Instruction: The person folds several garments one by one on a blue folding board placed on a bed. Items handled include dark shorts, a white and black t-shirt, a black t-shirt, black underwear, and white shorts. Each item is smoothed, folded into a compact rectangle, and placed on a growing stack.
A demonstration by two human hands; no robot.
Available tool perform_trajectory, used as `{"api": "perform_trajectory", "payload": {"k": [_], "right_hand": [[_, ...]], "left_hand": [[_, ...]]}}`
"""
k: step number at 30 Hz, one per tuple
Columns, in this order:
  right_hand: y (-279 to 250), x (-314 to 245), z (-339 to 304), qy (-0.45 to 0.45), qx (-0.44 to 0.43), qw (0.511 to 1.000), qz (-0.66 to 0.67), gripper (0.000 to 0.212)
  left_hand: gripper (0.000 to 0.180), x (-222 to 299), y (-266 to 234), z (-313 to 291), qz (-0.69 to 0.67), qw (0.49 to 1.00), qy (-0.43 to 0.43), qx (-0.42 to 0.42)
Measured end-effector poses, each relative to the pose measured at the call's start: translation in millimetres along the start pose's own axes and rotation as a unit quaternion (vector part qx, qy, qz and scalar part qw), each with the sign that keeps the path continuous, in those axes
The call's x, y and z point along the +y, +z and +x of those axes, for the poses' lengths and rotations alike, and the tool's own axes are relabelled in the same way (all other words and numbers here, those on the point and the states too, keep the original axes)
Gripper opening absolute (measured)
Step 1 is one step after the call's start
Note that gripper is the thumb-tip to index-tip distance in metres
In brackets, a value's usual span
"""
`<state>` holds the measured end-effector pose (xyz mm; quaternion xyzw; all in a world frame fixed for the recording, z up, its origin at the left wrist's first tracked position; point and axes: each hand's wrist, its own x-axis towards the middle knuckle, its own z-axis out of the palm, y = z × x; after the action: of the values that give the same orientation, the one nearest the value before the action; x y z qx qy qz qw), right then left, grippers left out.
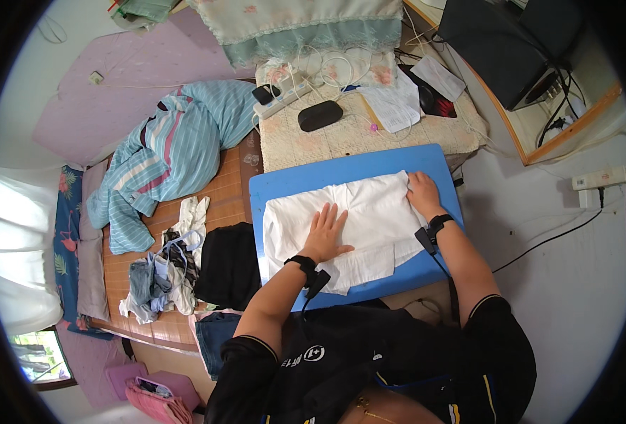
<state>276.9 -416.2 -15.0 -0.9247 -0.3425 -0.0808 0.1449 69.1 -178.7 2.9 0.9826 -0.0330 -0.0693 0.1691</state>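
Note:
A white cloth garment lies folded into a rough rectangle on a blue tabletop, with a loose flap along its near edge. My left hand rests flat on the garment left of its middle, fingers spread. At the garment's far right corner, my right hand has its fingers curled over the edge of the cloth. The cloth under the right fingers is partly hidden. Each wrist wears a black strap with a small black device.
Left of the blue tabletop, a wooden bed mat carries folded black cloth, a heap of clothes and a striped blue quilt. Beyond it stand a cloth-covered surface with a black case, a power strip and papers.

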Motion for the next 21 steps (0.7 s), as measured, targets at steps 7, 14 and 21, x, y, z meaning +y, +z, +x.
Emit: {"api": "perform_trajectory", "payload": {"k": [7, 14, 21], "right_hand": [[20, 16, 18, 0.16, 0.079, 0.966, 0.186, 0.026], [20, 47, 6, 0.263, -0.024, 0.934, 0.239, 0.022], [-13, 5, 11, -0.057, 0.046, 0.997, 0.006, 0.026]], "left_hand": [[0.092, -3, 3, -3, -0.005, 1.0, 0.0, 0.018], [0.095, -3, 7, -1, -0.01, 1.0, 0.01, 0.024], [0.094, -2, 3, -3, -0.005, 1.0, -0.003, 0.009]]}}
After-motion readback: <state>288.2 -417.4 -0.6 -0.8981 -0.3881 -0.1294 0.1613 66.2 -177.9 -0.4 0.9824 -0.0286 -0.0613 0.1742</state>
